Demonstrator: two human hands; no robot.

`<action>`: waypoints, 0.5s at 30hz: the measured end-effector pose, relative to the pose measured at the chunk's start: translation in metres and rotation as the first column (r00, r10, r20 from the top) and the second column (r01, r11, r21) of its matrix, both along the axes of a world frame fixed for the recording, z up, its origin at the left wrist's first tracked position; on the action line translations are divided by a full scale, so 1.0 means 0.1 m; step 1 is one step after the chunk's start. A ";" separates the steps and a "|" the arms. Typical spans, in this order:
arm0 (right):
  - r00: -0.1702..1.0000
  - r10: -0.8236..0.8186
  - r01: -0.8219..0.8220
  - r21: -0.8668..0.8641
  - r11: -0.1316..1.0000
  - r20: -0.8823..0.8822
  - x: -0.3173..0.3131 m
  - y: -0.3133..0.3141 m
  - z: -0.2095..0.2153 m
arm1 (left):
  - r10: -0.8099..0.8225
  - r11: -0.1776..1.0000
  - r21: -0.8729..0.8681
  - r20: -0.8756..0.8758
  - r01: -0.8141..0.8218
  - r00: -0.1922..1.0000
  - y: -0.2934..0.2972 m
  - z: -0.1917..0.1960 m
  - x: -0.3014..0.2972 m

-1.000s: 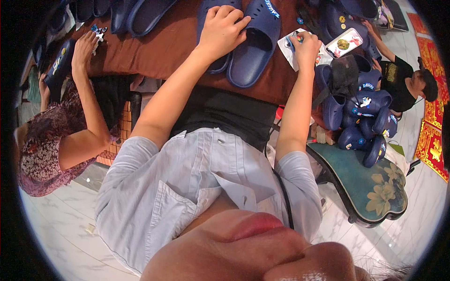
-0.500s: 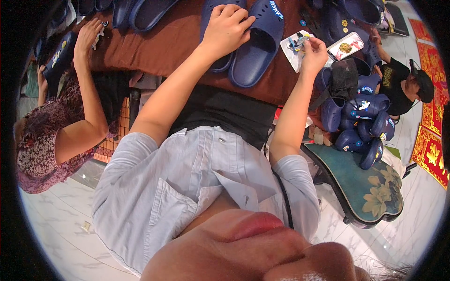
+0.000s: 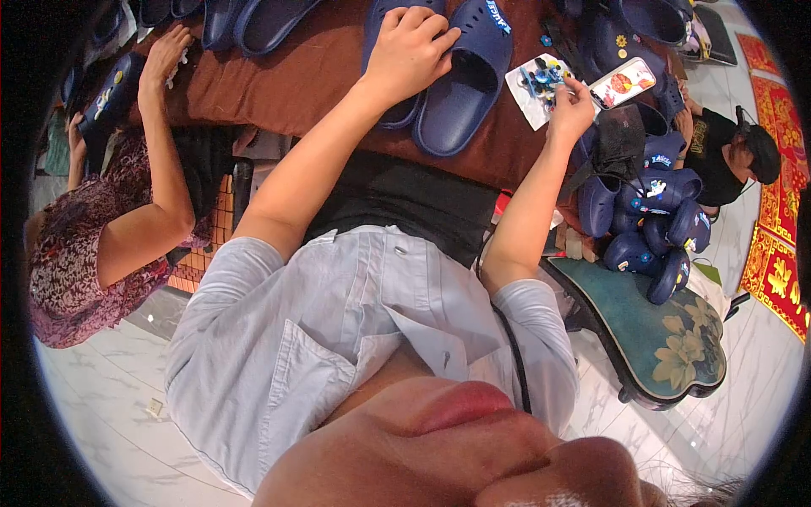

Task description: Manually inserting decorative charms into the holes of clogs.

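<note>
A pair of dark blue clogs lies on the brown cloth in front of me: the right clog shows its open heel, and the left clog is partly covered by my hand. My left hand is closed over the clogs' upper part where they meet, fingers curled; their tips are partly hidden. To the right, a white sheet bears a small pile of blue, black and yellow shoe charms. At the sheet's right edge my right hand holds thumb and fingers pinched; what is between them cannot be made out.
A phone lies beside the sheet. Decorated blue clogs are heaped at the right, above a green flowered stool. At left a co-worker's hand is near more clogs. Another person works at far right.
My right hand has drawn back slightly toward me from the charms, uncovering more of the pile. My left hand stays on the clogs. The co-worker's hand at left has shifted slightly.
</note>
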State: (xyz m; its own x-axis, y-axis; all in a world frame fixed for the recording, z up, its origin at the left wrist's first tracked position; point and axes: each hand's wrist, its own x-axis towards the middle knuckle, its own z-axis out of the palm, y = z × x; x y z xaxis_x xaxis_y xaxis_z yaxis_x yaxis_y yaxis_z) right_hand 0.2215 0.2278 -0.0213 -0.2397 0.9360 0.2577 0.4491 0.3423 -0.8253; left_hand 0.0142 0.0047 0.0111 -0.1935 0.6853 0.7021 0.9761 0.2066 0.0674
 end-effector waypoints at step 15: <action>0.983 -0.091 0.104 0.072 0.992 -0.160 0.26 -0.03 -0.14 | 0.002 1.000 -0.005 -0.010 -0.002 1.000 0.00 0.00 0.00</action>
